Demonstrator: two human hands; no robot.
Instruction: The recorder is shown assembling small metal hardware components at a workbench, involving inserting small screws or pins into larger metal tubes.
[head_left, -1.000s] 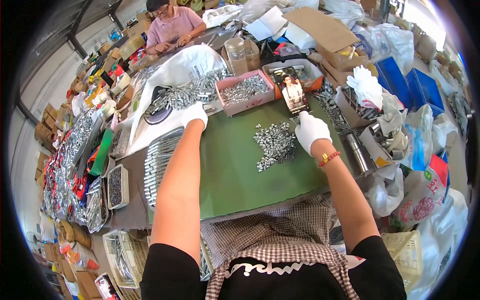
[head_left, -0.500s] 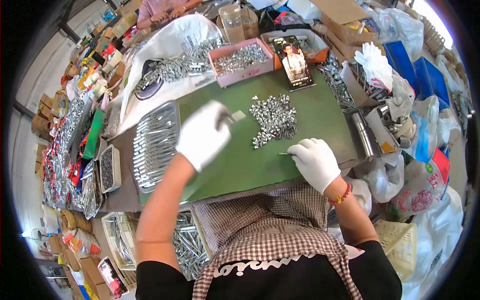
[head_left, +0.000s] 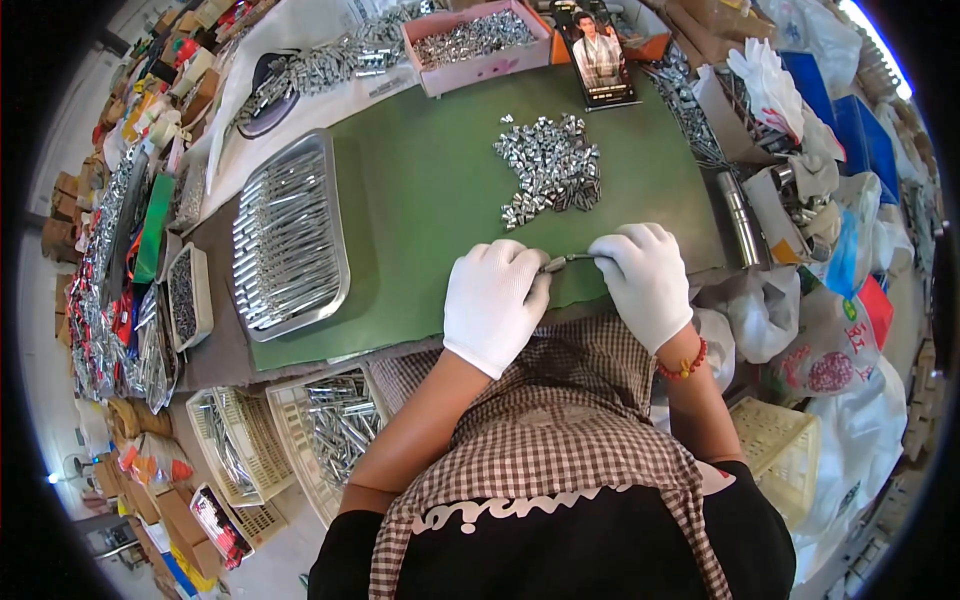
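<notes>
Both my hands wear white knit gloves and meet over the near edge of the green work mat (head_left: 420, 190). My left hand (head_left: 495, 303) pinches a small metal piece (head_left: 554, 264). My right hand (head_left: 645, 285) grips a thin metal rod (head_left: 578, 257), its end at the small piece; whether the rod is inside or only touching I cannot tell. Beyond the hands lies a pile of small silvery metal sleeves (head_left: 550, 165). To the left, a metal tray (head_left: 342, 262) holds rows of slim silvery rods.
A pink box (head_left: 430, 82) of small metal parts stands at the back, beside a phone-like panel (head_left: 600, 65) with a portrait. A metal cylinder (head_left: 738, 220) lies at the right edge. Plastic baskets (head_left: 290, 420) of metal parts sit below the table at left.
My left hand has come from near the tray rightward and closer to me, bringing its metal piece to the rod. The right hand still grips the rod. The view has tilted down.
</notes>
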